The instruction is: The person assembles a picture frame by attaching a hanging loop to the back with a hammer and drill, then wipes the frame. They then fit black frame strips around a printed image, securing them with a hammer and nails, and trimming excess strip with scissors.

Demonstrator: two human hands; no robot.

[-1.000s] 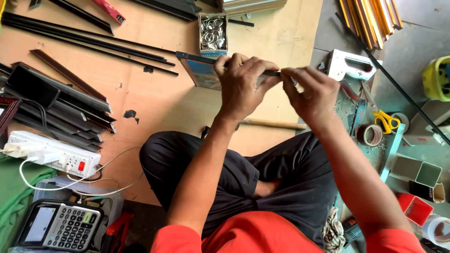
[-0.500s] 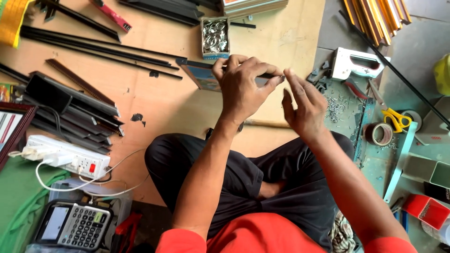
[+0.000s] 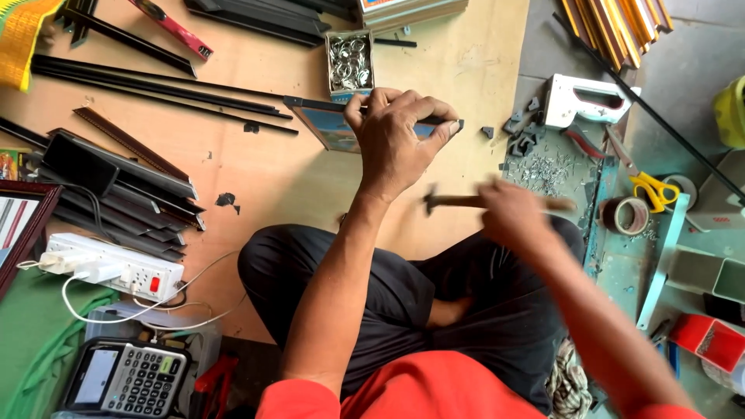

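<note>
My right hand (image 3: 512,213) has left the small frame (image 3: 334,128) and dropped nearer my knee, now with its grip around a hammer (image 3: 466,202), blurred in motion.

The right hand (image 3: 516,213) is blurry, so its grip on the hammer (image 3: 466,201) is hard to see. The left hand (image 3: 396,136) hides the middle of the frame (image 3: 326,128). The calculator (image 3: 128,380) is cut off at the bottom edge. The yellow tub (image 3: 732,112) is cut off at the right edge. The bits in the little box (image 3: 349,62) are too small to tell.
</note>
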